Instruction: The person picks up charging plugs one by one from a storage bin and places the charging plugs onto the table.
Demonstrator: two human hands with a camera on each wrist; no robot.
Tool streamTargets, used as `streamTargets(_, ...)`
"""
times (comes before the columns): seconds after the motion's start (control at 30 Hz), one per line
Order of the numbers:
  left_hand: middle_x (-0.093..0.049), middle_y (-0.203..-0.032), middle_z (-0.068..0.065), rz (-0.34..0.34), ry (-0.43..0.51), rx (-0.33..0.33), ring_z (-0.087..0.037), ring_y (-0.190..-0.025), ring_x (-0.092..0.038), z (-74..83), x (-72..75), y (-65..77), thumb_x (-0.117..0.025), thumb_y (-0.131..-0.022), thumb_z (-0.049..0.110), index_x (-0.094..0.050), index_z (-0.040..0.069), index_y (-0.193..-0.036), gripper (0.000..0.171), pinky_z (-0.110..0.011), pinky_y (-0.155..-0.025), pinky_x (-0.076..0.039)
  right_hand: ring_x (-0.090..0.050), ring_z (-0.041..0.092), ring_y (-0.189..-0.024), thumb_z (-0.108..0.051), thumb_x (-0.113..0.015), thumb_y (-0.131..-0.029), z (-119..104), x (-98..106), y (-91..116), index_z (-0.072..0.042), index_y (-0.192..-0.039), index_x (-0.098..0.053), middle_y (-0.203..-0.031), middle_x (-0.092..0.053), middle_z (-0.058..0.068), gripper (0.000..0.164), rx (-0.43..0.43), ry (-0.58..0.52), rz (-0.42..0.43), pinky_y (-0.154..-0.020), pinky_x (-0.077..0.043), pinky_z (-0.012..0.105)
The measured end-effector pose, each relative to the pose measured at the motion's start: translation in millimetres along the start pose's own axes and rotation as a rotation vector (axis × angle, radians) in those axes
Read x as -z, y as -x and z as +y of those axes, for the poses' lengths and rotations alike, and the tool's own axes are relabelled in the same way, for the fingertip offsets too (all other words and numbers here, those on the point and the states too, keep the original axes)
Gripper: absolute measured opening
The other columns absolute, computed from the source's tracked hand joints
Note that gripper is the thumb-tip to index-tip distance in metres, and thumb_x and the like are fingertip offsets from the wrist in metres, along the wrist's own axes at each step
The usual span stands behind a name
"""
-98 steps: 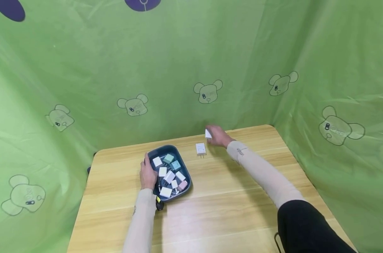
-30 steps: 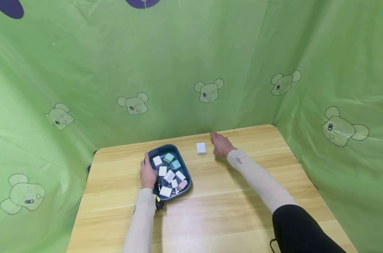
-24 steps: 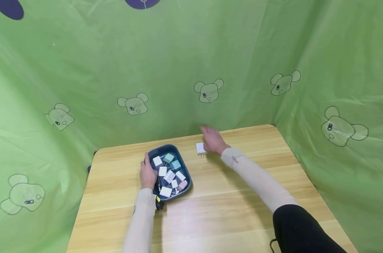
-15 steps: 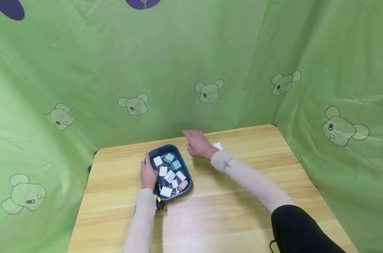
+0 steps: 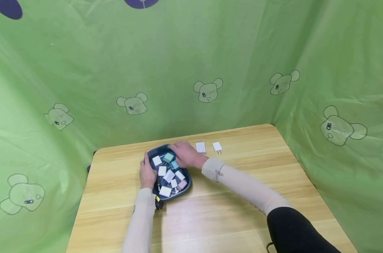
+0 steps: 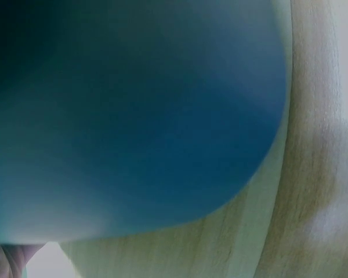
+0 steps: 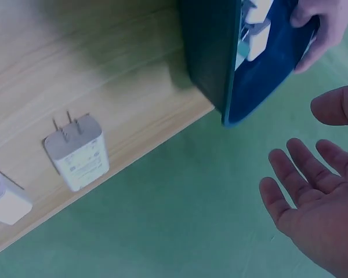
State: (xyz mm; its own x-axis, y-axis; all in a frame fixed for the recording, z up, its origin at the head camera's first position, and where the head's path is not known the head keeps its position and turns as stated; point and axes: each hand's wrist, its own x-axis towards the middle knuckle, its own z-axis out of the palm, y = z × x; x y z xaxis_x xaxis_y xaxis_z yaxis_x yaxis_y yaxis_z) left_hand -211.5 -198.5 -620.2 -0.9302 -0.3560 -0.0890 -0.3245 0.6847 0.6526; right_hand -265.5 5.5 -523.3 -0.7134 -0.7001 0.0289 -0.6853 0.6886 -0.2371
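A dark blue plastic bin (image 5: 189,186) on the table holds several white, green, blue and pink charger plugs. My left hand (image 5: 148,174) grips its left wall, thumb at the rim. Over the bin's far right corner, my right hand (image 5: 186,154) reaches with nothing in it; the right wrist view has its fingers (image 7: 304,185) parted and slightly bent. Two white charger plugs lie behind that hand: one charger plug (image 5: 200,147) partly covered by the wrist, the other charger plug (image 5: 217,147) to its right. The bin's blurred blue wall (image 6: 162,127) fills most of the left wrist view.
The wooden table (image 5: 229,211) ends at the back against a green curtain (image 5: 172,70) with printed bear heads. A small black object (image 5: 158,203) with a yellow mark is beside my left wrist, by the bin's near left corner.
My right hand has set a white charger plug on the table, right of the first one, and let go. It has since moved left to the bin. My left hand has stayed put.
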Motion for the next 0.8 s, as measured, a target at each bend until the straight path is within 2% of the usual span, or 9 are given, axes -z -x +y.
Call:
streamTargets(0.27, -0.040, -0.151, -0.027, -0.002, 0.012, -0.001, -0.049, -0.126, -0.055, 0.2, 0.8, 0.5, -0.064, -0.087, -0.007, -0.012, 0.021, -0.165, 0.097, -0.058, -0.112, -0.046, -0.061, 0.026, -0.124, -0.015, -0.065, -0.091, -17, -12, 7, -0.011, -0.150, -0.046, -0.137, -0.061, 0.010, 0.063, 0.030, 0.059, -0.083, -0.108, -0.049, 0.043)
streamTargets(0.47, -0.041, -0.150, -0.027, -0.003, 0.007, -0.002, -0.049, -0.126, -0.056, -0.6, 0.3, 0.6, -0.065, -0.086, -0.007, -0.013, 0.021, -0.165, 0.099, -0.057, -0.111, -0.046, -0.066, 0.025, -0.109, -0.013, -0.067, -0.086, -22, -25, 12, -0.012, -0.146, -0.050, -0.129, -0.065, 0.010, 0.062, 0.074, 0.136, -0.107, -0.094, -0.053, 0.040)
streamTargets(0.6, -0.041, -0.150, -0.028, 0.002, 0.002, -0.008, -0.050, -0.124, -0.057, -1.3, 0.5, 0.8, -0.066, -0.085, -0.008, -0.013, 0.020, -0.164, 0.099, -0.058, -0.110, -0.047, -0.068, 0.022, -0.099, -0.013, -0.067, -0.087, -23, -31, 15, -0.014, -0.143, -0.052, -0.122, -0.067, 0.008, 0.058, 0.076, 0.145, -0.106, -0.087, -0.053, 0.038)
streamTargets(0.8, -0.042, -0.149, -0.028, 0.009, -0.001, -0.013, -0.050, -0.124, -0.056, -1.3, 0.5, 0.3, -0.065, -0.085, -0.008, -0.013, 0.020, -0.165, 0.099, -0.058, -0.110, -0.047, -0.068, 0.021, -0.099, -0.015, -0.066, -0.089, -21, -38, 17, -0.015, -0.142, -0.054, -0.122, -0.067, 0.007, 0.055, 0.064, 0.123, -0.112, -0.087, -0.054, 0.038)
